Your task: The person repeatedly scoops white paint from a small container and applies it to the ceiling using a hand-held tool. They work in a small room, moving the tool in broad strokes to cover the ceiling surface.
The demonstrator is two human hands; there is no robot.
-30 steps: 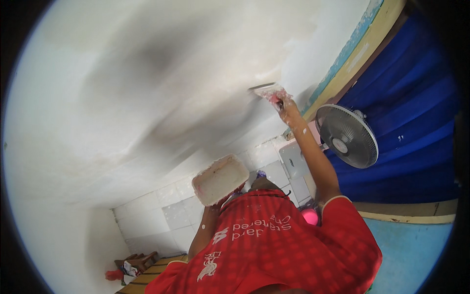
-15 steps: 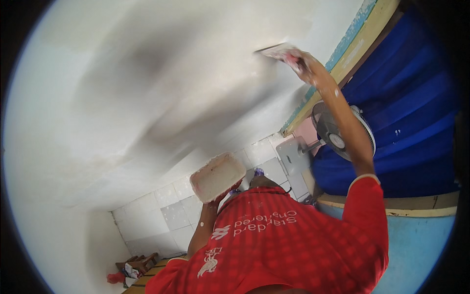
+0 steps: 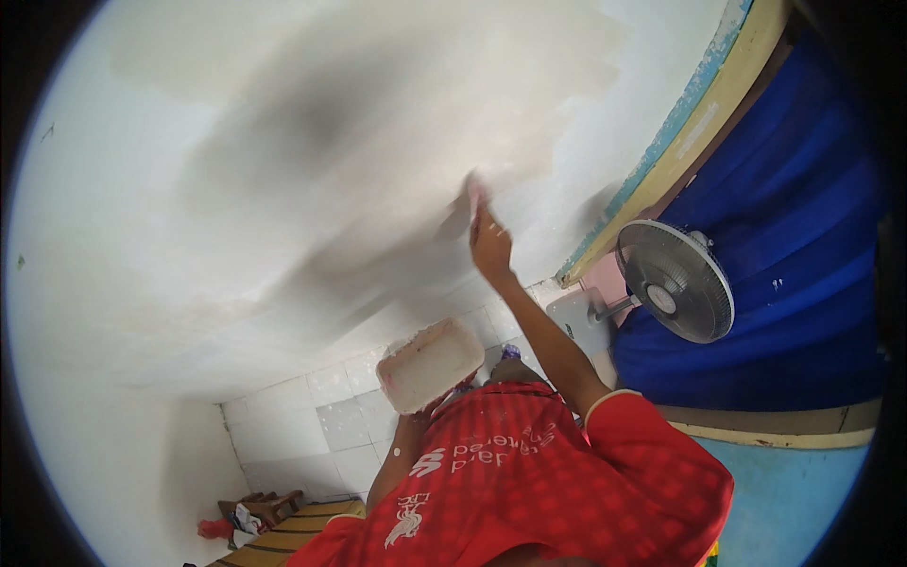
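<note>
My right hand [image 3: 491,248] is raised against the white wall [image 3: 283,217] and closed around a putty scraper [image 3: 474,197]. The scraper is seen nearly edge-on and slightly blurred; its blade is at or very near the wall. White smears mark the hand. Down by my waist, my left hand [image 3: 436,406] supports a whitish rectangular tub [image 3: 430,369] with a crusted rim. Pale filler coats the inside of the tub. Most of the left hand's fingers are hidden beneath and behind it.
To the right a standing fan [image 3: 675,282] is in front of a blue curtain [image 3: 784,208]. A yellow and light-blue door frame [image 3: 661,132] borders the wall. Grey and white floor tiles [image 3: 350,425] lie below. A wooden item [image 3: 269,508] with cloths is at lower left.
My right hand has swept the scraper down and to the left along the wall, away from the door frame. The tub in my left hand has barely shifted.
</note>
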